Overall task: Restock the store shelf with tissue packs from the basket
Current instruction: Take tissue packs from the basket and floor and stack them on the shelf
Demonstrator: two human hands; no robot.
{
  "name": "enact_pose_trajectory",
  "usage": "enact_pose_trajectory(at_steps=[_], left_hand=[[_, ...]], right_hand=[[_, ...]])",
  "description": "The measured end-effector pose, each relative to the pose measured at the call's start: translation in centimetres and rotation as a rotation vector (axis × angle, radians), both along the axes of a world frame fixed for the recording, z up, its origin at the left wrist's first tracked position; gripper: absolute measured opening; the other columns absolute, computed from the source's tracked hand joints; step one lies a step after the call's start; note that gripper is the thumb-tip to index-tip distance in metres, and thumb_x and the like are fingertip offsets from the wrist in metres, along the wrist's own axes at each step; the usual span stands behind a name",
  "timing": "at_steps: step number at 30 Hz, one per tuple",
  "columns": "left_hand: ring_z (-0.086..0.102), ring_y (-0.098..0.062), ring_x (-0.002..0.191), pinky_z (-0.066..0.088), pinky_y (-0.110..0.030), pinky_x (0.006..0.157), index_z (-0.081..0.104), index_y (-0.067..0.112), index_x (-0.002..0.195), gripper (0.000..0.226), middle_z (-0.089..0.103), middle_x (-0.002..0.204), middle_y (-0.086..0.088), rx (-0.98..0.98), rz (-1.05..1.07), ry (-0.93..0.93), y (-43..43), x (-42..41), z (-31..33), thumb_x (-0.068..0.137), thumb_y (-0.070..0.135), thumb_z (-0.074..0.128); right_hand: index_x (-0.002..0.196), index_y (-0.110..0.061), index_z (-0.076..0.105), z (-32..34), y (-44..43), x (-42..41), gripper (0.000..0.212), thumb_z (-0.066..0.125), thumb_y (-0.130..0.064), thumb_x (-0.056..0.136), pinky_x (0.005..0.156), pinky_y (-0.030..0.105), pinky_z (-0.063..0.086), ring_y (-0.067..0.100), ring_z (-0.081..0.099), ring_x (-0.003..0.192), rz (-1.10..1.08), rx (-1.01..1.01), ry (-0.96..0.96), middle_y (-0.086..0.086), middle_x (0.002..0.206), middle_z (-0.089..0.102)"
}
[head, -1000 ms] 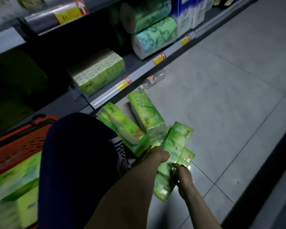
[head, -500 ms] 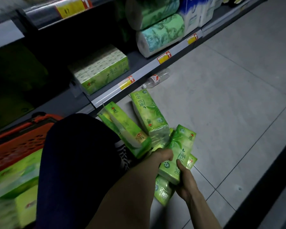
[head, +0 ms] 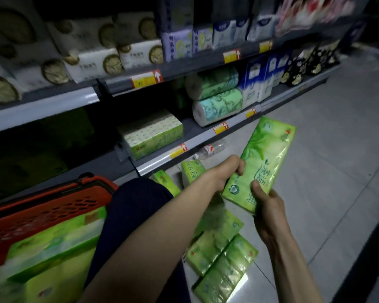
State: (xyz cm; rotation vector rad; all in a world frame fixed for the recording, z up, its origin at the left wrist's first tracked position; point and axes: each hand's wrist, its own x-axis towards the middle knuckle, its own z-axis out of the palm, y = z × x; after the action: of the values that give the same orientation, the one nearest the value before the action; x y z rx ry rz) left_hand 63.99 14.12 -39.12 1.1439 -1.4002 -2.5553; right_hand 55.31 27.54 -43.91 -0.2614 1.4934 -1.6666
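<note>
Red basket (head: pixel 53 206) at near left holds more green packs. On the floor by the knee, two packs (head: pixel 221 256) lie side by side. Both hands have just lifted one green tissue pack (head: pixel 260 165) off that floor pile — pickup done, shelving next. Right hand (head: pixel 269 206) clamps its near end, left hand (head: pixel 225 171) wraps its left edge; pack tilts twd the bottom shelf (head: pixel 190 138), w/ a gap left of the stocked bundle (head: pixel 151 134).

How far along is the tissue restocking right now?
Early on. Done: one green-and-white tissue bundle sits on the bottom shelf, with dark space beside it. In hand: the left hand and right hand hold one green pack above the floor. Left: loose packs on the floor and more in the red basket.
</note>
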Motion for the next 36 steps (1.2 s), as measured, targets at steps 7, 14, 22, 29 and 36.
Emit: enact_pose_trajectory(at_steps=[7, 14, 22, 29, 36], left_hand=[[0.06, -0.036, 0.097, 0.052, -0.042, 0.093, 0.067, 0.0, 0.106, 0.052, 0.066, 0.105, -0.02, -0.136, 0.305, 0.28, -1.6, 14.4, 12.3, 0.059, 0.005, 0.044], [0.068, -0.037, 0.101, 0.054, -0.05, 0.099, 0.078, -0.001, 0.099, 0.055, 0.071, 0.118, -0.024, -0.234, 0.72, 0.352, -0.1, 34.1, 14.5, 0.057, 0.004, 0.044], [0.056, -0.045, 0.131, 0.043, -0.058, 0.112, 0.064, -0.005, 0.132, 0.07, 0.06, 0.139, -0.028, -0.144, 0.842, 0.295, 4.6, 55.2, 8.9, 0.062, -0.004, 0.054], [0.063, -0.043, 0.115, 0.043, -0.055, 0.113, 0.045, -0.006, 0.148, 0.063, 0.044, 0.144, -0.043, 0.003, 0.418, 0.056, 9.6, 67.5, 3.0, 0.093, 0.016, 0.069], [0.061, -0.039, 0.12, 0.059, -0.026, 0.06, 0.05, -0.008, 0.143, 0.081, 0.063, 0.132, -0.026, -0.008, 0.454, -0.171, 9.1, 74.3, 2.6, 0.088, 0.049, 0.062]], right_hand=[[0.137, -0.006, 0.061, 12.5, -5.3, 9.2, 0.052, 0.073, -0.024, 0.09, 0.097, 0.054, 0.058, 0.035, 0.074, 0.114, 0.326, -0.298, 0.186, 0.014, 0.126, 0.076], [0.131, -0.009, 0.064, 16.5, -10.1, 26.1, 0.049, 0.076, -0.02, 0.084, 0.095, 0.054, 0.061, 0.034, 0.076, 0.108, 0.717, -0.337, 0.138, 0.012, 0.119, 0.079], [0.136, -0.007, 0.062, 13.1, -11.5, 43.4, 0.061, 0.087, -0.023, 0.083, 0.098, 0.061, 0.058, 0.04, 0.075, 0.111, 1.187, -0.148, 0.125, 0.017, 0.122, 0.077], [0.133, -0.004, 0.063, 9.7, -11.0, 51.8, 0.059, 0.088, -0.027, 0.085, 0.102, 0.055, 0.058, 0.038, 0.076, 0.111, 1.55, 0.089, 0.256, 0.016, 0.119, 0.079], [0.12, -0.004, 0.076, 9.1, -12.1, 59.3, 0.046, 0.071, -0.043, 0.097, 0.099, 0.045, 0.06, 0.031, 0.078, 0.105, 1.586, 0.235, 0.293, 0.016, 0.11, 0.081]])
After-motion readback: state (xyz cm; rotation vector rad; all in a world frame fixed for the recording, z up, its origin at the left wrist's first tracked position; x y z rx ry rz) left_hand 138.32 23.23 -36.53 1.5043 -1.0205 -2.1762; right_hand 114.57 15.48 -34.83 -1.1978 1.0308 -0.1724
